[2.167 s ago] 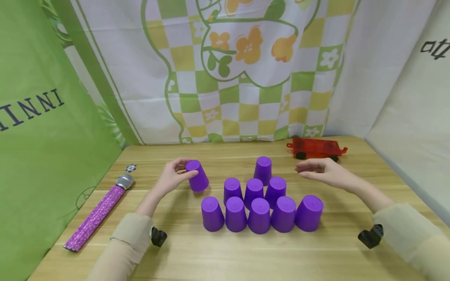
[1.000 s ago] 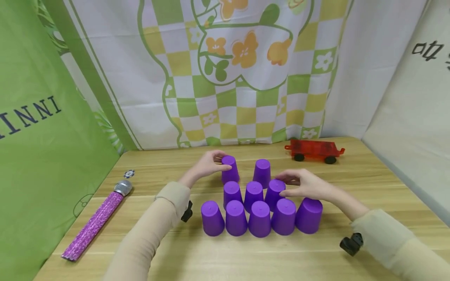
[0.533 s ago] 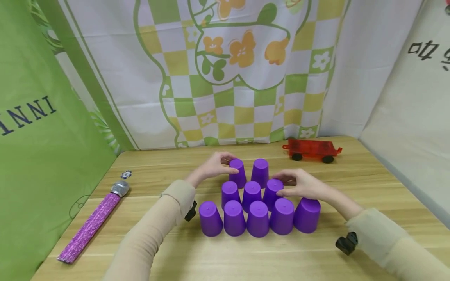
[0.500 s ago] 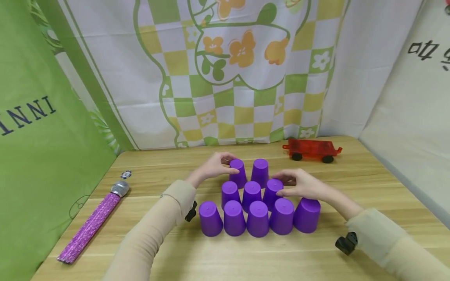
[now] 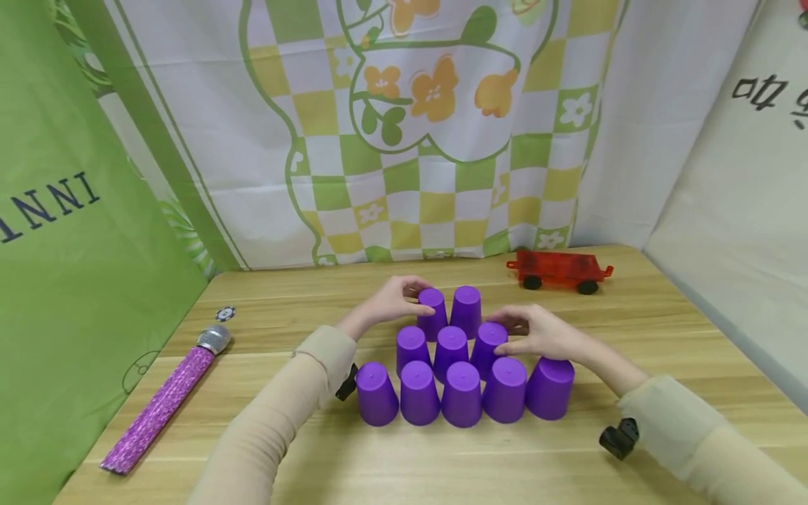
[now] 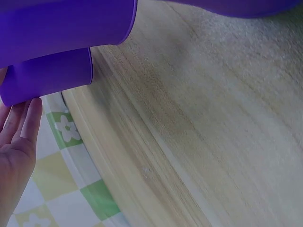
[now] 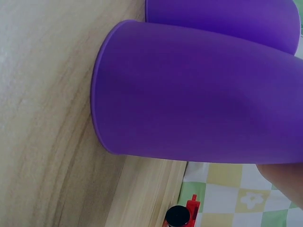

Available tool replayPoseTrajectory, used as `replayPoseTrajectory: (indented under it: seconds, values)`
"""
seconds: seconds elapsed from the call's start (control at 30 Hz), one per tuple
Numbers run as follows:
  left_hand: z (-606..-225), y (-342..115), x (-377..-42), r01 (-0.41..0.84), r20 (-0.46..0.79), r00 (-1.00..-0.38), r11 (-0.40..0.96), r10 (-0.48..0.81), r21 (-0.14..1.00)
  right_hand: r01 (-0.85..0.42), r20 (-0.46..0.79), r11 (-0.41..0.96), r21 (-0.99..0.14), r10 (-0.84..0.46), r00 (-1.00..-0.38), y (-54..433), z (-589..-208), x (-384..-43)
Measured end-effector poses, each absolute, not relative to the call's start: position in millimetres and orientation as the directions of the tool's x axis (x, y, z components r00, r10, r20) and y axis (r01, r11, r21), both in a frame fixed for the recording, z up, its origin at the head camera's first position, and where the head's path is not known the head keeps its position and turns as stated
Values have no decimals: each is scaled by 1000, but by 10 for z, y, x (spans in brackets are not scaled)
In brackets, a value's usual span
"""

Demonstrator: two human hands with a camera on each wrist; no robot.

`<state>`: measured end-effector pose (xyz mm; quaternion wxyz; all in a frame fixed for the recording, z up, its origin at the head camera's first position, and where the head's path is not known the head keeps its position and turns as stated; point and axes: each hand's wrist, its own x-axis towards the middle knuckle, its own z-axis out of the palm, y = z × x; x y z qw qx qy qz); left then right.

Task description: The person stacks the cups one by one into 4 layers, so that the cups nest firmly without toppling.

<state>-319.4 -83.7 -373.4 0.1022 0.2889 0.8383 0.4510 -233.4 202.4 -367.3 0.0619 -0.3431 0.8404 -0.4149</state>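
Note:
Purple cups stand upside down in three rows, with several in the front row (image 5: 462, 396), three in the middle and two at the back. My left hand (image 5: 394, 300) grips the back-left cup (image 5: 433, 319), thumb in front and fingers behind. In the left wrist view, fingers (image 6: 29, 120) lie along that cup (image 6: 52, 75). Thumb and fingers of my right hand (image 5: 539, 330) hold the right cup of the middle row (image 5: 486, 351); it fills much of the right wrist view, where only a bit of the hand (image 7: 286, 179) shows. Beside the held left cup stands the other back cup (image 5: 466, 308).
A red toy wagon (image 5: 558, 269) stands at the table's back right. On the left lie a pink glittery microphone (image 5: 167, 396) and a poker chip (image 5: 225, 313). Patterned cloth (image 5: 435, 210) hangs behind the wooden table (image 5: 454, 466).
My left hand has brought its cup rightward into the back row, nearer the other back cup. My right hand came in from the right to the middle-row cup and has stayed there.

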Motion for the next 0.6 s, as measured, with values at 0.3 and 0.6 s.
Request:
replayPoseTrajectory:
  seconds: [0.3,0.6]
  values:
    - [-3710,-849,-3198,389,78,-802,420,592,820,-541,191,437,-718,-623,-758,1996,-3682,-2348]
    - [-3662,-980,-3206,373,64,-814,434,577,820,-545,183,446,-710,-630,-755,2015,-3666,-2323]
